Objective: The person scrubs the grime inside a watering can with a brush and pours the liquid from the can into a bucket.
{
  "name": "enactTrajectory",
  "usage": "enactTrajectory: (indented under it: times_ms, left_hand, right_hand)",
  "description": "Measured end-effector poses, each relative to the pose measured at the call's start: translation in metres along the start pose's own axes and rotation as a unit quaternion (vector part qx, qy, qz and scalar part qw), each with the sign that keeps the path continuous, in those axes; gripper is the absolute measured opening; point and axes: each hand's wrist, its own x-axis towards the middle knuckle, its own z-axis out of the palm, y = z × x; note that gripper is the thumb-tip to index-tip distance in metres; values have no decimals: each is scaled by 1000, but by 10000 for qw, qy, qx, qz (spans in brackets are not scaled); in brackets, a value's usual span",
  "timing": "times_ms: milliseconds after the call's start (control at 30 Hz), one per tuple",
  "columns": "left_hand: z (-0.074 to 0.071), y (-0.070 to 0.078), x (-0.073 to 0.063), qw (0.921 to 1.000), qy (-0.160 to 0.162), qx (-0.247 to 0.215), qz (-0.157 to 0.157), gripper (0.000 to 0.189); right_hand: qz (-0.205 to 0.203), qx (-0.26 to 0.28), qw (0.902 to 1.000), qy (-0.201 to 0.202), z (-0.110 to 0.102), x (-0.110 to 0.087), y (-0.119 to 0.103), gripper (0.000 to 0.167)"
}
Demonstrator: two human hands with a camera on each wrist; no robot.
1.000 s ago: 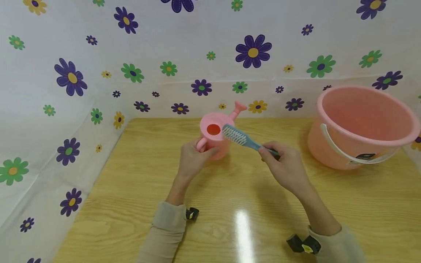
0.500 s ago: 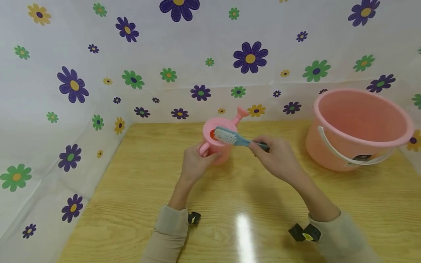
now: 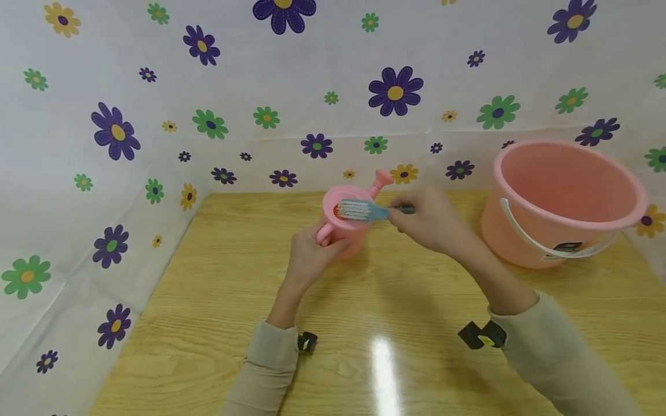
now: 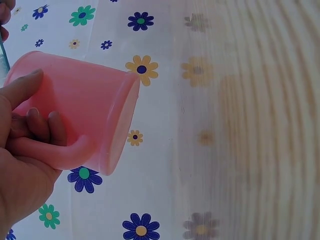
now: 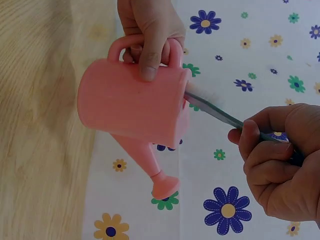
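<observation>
A small pink watering can [image 3: 352, 244] is held above the wooden table by my left hand [image 3: 308, 260]. Its fingers curl through the handle and the thumb [image 4: 24, 89] lies along the can's side. The spout [image 3: 383, 179] points away to the back right. My right hand [image 3: 432, 224] grips the dark end of a blue brush [image 3: 377, 212] with white bristles. The brush head lies across the can's round opening, bristles facing up in the head view. In the right wrist view the brush [image 5: 215, 111] meets the rim, and its tip is hidden.
A large pink bucket [image 3: 495, 234] with a white handle [image 3: 528, 234] stands at the right on the wooden table [image 3: 218, 300]. A white flowered cloth [image 3: 291, 63] hangs behind and at the left. Small black devices [image 3: 483, 335] sit at both sleeve cuffs.
My right hand has moved the brush left and turned it more level, from beside the can's rim to over its opening. The left hand still holds the can. The head view has shifted slightly.
</observation>
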Motion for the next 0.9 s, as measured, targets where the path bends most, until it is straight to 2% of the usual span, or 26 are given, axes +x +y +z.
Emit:
enactTrajectory:
  times_ms: [167, 467, 633, 767, 900]
  left_hand:
    - [1, 1, 0, 10000, -36, -11, -51, 25]
    - [2, 1, 0, 9997, -28, 146, 176, 20]
    - [4, 0, 0, 9996, -106, 153, 199, 20]
    - [5, 1, -1, 9998, -176, 74, 113, 31]
    - [3, 1, -1, 9996, -202, 128, 141, 31]
  right_hand:
    - [-29, -156, 9997, -182, -5, 10, -7, 17]
    - [409, -228, 9975, -527, -14, 21, -18, 16]
    - [599, -417, 9950, -675, -18, 25, -26, 19]
    - [455, -691, 9940, -712, -20, 27, -32, 18]
    - [248, -924, 9919, -840, -22, 32, -37, 21]
